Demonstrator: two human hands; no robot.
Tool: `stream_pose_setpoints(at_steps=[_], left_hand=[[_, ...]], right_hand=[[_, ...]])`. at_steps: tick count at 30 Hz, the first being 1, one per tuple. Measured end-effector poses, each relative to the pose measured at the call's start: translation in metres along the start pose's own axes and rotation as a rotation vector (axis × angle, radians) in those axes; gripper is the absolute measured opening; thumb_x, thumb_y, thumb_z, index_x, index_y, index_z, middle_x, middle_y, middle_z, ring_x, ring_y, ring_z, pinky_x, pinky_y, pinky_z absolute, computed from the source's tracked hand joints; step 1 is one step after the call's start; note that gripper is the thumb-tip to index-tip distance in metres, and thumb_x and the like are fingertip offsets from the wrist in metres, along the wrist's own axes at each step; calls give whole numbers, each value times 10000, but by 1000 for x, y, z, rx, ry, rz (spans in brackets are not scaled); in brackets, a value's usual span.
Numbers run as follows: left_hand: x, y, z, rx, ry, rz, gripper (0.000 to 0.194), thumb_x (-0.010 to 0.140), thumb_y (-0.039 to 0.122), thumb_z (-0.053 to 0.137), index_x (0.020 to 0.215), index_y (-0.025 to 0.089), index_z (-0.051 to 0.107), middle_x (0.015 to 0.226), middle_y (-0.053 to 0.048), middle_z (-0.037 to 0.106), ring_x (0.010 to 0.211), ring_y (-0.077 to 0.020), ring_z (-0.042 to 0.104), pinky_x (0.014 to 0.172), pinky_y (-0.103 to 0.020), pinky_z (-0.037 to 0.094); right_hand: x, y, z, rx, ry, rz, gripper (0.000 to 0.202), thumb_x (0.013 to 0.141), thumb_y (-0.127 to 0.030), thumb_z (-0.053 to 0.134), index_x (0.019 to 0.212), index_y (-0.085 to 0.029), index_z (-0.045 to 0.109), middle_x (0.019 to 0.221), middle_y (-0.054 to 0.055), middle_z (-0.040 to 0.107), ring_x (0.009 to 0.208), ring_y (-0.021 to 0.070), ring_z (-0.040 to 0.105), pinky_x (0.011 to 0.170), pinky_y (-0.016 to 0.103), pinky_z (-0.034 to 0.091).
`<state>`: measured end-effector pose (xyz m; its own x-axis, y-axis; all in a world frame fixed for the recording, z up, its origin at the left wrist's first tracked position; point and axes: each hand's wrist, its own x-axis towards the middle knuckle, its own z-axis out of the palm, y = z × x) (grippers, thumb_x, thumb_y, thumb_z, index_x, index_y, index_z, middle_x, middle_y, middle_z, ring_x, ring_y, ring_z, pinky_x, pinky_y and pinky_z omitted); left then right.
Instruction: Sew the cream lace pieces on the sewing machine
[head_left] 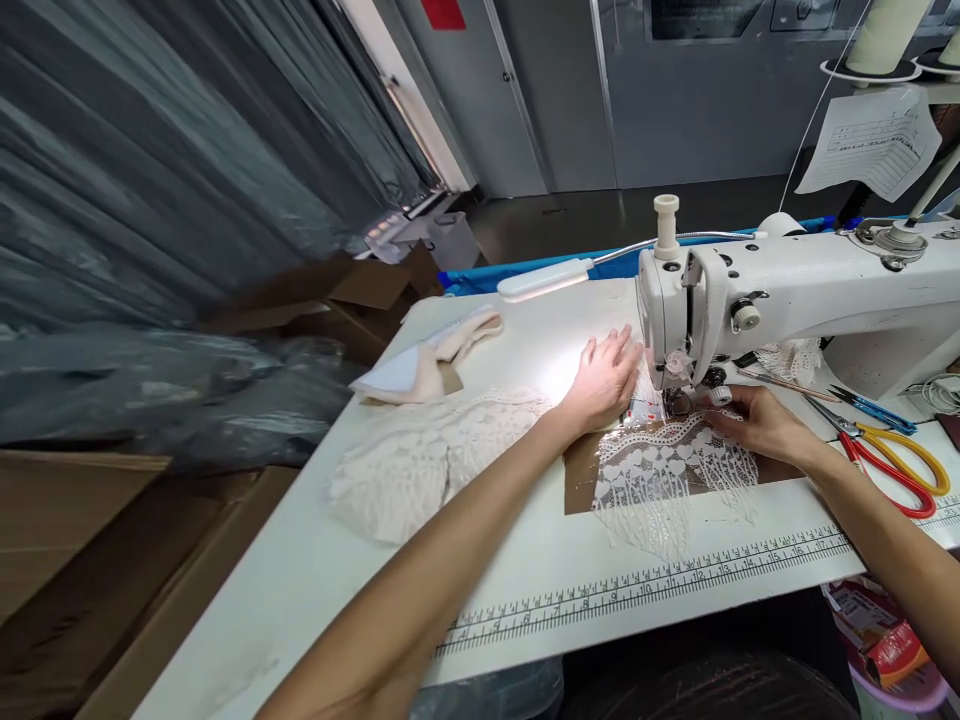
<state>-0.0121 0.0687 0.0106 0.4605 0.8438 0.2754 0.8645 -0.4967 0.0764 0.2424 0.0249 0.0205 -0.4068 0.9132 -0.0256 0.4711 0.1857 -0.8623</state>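
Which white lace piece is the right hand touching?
The right hand touches the lace strip over the brown patch; the lace heap lies farther left, the lace scrap under the machine arm.

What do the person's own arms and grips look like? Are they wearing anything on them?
The left arm and right arm look slim, narrowing toward the wrists, with no sleeves, watch or bracelet showing. The left grip and right grip are just hands, with no gloves. Any rings would be too small to tell.
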Motion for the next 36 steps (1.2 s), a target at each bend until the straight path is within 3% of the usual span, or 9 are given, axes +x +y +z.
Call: stream_pose_setpoints(at_steps=[3,8,12,18,22,26,28,31,36], left_hand=[[-15,6,-8,30,89,15,337,973,167,356,1227,80,558,1278,-247,554,1215,-361,521,978,-552,454],[-54,27,-24,-155,181,157,277,964,169,410,1152,126,609,1239,-184,632,1064,-275,625,824,-480,579],[-77,53,-34,-509,157,-4,280,968,258,454,1085,137,678,961,-114,713,818,-186,675,656,-332,607],[-75,64,-46,-1162,-168,-507,520,927,574,482,1068,112,676,759,-85,688,593,-171,665,475,-268,543],[-73,57,-54,-1274,-329,-590,688,880,734,413,1021,125,701,748,-91,684,631,-197,660,545,-313,555],[-79,52,-60,-980,-335,-517,624,858,694,478,1106,160,687,716,-47,653,663,-200,623,595,-314,510],[-83,52,-59,-848,-344,-486,593,839,612,559,1218,162,632,704,-21,632,636,-192,600,576,-305,478],[-85,53,-52,-754,-301,-428,505,839,481,580,1230,163,618,730,-12,622,672,-189,604,611,-301,475],[-80,55,-41,-734,-198,-547,544,785,425,655,1258,164,593,842,-20,650,764,-192,658,709,-311,512]], right_hand=[[-3,-5,-3,-184,31,-69,288,868,-383,531,957,-175,709,802,37,676,690,169,574,617,298,416],[-8,-11,-11,-310,-35,-122,266,831,-369,581,997,-204,710,861,40,679,766,189,583,660,306,433],[-9,-11,-11,-151,-85,-60,269,824,-342,607,1015,-186,714,916,46,671,781,172,577,637,288,439],[-10,-39,23,534,-281,275,267,830,-283,694,1065,-159,674,706,-25,577,610,85,517,553,218,440],[-7,-61,42,784,-408,313,220,931,-257,595,1119,-162,657,860,26,646,744,89,622,687,225,522],[-4,-55,34,314,-327,170,249,988,-331,503,1084,-167,663,925,66,688,815,142,665,745,281,532],[-6,-46,26,-19,-204,42,228,969,-300,508,1036,-168,681,886,62,699,780,157,649,764,315,524],[-11,-34,21,-286,-150,-209,266,955,-260,470,1074,-184,696,978,80,692,869,187,632,848,367,517],[-14,-16,33,-631,-121,-474,374,952,-230,436,1266,-196,637,1138,155,591,1086,289,518,980,503,457]])
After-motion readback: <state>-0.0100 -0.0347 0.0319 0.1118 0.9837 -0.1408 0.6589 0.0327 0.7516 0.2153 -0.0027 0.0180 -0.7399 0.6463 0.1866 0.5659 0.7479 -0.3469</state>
